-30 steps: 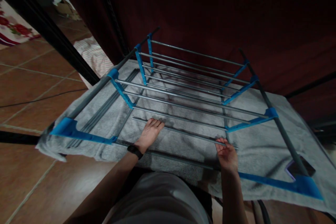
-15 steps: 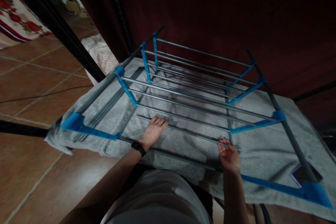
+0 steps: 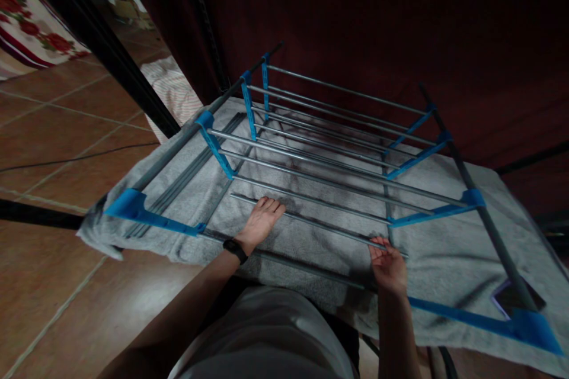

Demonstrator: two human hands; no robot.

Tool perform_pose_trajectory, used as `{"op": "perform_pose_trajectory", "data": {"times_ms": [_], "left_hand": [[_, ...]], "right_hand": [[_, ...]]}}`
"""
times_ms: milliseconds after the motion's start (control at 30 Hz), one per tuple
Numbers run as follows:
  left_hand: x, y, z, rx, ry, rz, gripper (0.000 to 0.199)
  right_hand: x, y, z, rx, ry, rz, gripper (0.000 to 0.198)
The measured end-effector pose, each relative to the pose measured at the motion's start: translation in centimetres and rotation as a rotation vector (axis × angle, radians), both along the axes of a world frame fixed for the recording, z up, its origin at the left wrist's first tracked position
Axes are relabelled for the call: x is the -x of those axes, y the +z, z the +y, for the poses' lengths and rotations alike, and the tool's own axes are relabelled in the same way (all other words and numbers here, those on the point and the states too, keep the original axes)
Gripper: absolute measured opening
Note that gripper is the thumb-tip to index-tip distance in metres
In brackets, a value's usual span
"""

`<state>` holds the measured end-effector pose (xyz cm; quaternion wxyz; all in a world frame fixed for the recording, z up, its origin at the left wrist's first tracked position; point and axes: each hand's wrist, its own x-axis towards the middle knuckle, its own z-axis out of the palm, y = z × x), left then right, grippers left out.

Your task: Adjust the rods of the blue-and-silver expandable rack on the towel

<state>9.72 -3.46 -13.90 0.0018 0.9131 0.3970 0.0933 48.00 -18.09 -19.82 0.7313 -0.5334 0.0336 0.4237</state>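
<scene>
A thin grey metal rod (image 3: 326, 225) runs from left to right between my two hands. My left hand (image 3: 262, 219) is closed over it near its left part, palm down, with a dark band on the wrist. Palm up, my right hand (image 3: 387, 260) grips the rod close to its right end. Around and beyond the rod stands a partly assembled rack (image 3: 311, 161) of metal tubes joined by blue plastic brackets. One blue bracket (image 3: 153, 222) lies to the left of my hands, another blue bracket (image 3: 484, 323) to the right.
Several loose grey tubes (image 3: 184, 180) lie on the left of the grey towel (image 3: 448, 284) under the rack. A phone-like dark object (image 3: 504, 299) with a purple edge is at the right. A black post (image 3: 106, 53) rises at the left, and a dark red curtain (image 3: 355, 18) hangs behind.
Both hands keep their hold on the rod, and the rack stays in place. Only the camera view has shifted very slightly.
</scene>
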Motion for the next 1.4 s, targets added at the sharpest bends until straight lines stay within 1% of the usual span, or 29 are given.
{"op": "perform_pose_trajectory", "data": {"times_ms": [200,300,467,600,767,900,1000,1100,1233,1400], "left_hand": [[0.1,-0.3,0.0,-0.007,0.016,-0.001,0.029],[0.3,-0.4,0.0,-0.024,0.023,-0.010,0.032],[0.7,-1.0,0.4,-0.046,0.046,-0.018,0.033],[1.1,-1.9,0.9,-0.064,0.024,-0.042,0.037],[1.6,-2.3,1.4,-0.111,-0.004,-0.089,0.033],[1.7,-2.0,1.6,-0.128,-0.015,-0.104,0.031],[1.6,-1.8,1.7,-0.112,0.001,-0.127,0.033],[1.6,-1.9,1.8,-0.094,0.023,-0.128,0.036],[1.8,-2.1,1.9,-0.111,0.012,-0.132,0.038],[2.0,-2.1,1.9,-0.152,-0.019,-0.119,0.037]], "right_hand": [[0.1,-0.3,0.2,-0.020,0.009,-0.029,0.009],[0.5,-0.2,0.3,-0.039,0.011,-0.032,0.009],[1.2,0.5,0.4,-0.074,-0.045,0.027,0.008],[1.7,0.7,0.6,-0.081,-0.055,0.020,0.004],[2.4,0.7,0.8,-0.077,-0.053,-0.036,0.004],[2.7,0.7,0.9,-0.089,-0.071,-0.044,0.009],[2.8,0.7,1.1,-0.085,-0.089,-0.042,0.012],[2.8,0.8,1.3,-0.084,-0.110,-0.040,0.020],[2.8,0.9,1.6,-0.069,-0.119,-0.065,0.028],[2.9,0.9,1.7,-0.062,-0.133,-0.070,0.029]]}}
